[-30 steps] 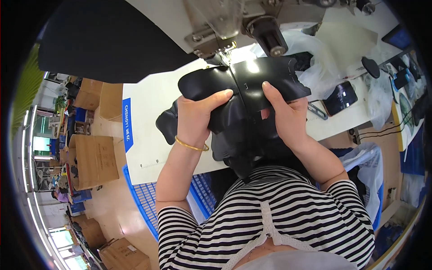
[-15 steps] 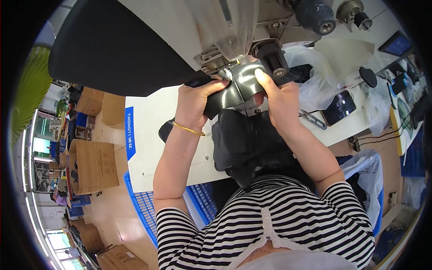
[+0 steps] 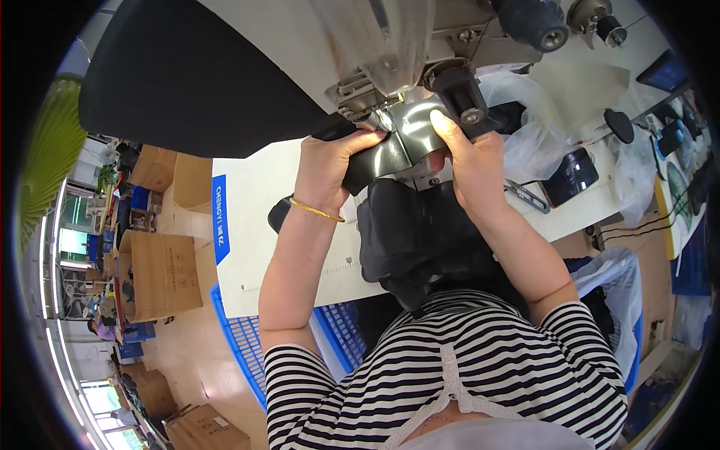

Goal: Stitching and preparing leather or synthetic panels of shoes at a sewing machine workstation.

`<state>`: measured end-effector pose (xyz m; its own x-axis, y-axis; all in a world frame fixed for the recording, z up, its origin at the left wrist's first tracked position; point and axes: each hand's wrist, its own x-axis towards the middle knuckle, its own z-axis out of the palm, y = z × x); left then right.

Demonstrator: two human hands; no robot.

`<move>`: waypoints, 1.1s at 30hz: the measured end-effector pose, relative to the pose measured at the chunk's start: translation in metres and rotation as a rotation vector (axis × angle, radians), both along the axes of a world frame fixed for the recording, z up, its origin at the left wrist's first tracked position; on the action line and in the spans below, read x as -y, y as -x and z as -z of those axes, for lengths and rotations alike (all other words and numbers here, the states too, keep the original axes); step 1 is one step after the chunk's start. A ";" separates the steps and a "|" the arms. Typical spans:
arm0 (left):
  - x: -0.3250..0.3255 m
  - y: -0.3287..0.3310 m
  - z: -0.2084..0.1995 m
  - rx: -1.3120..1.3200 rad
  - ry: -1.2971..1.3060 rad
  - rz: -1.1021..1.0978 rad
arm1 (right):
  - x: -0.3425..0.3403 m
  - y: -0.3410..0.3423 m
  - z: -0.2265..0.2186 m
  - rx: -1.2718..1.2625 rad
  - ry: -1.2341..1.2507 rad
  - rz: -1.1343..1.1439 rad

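Note:
A glossy black piece of leather-like material with a seam across it lies under the needle area of a sewing machine. My left hand grips its left side, thumb on top and the other fingers hidden beneath. On its right side my right hand pinches it, thumb pressed on the shiny surface near the presser foot. A gold bangle circles my left wrist. Between my forearms, a heap of black padded pieces hangs at the table's front edge, against my striped shirt.
Right of my right hand lie small metal snips, a phone and clear plastic bags. Blue baskets stand below the white table. Cardboard boxes sit on the floor at left. A large black panel covers the upper left.
The whole view has shifted slightly. Both hands keep their hold on the black material, with hardly any movement against the machine.

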<state>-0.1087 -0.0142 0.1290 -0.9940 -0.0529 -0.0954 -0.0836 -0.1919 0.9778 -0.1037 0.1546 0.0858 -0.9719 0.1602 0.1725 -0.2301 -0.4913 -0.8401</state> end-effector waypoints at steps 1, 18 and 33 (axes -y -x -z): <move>0.001 0.000 -0.001 0.016 0.000 0.005 | -0.001 0.001 0.001 -0.022 -0.021 -0.012; 0.024 0.008 0.010 0.093 -0.248 0.069 | -0.013 0.005 -0.001 0.020 -0.116 -0.131; -0.003 -0.042 0.024 0.041 -0.179 0.030 | -0.011 -0.042 0.015 -0.076 0.007 -0.114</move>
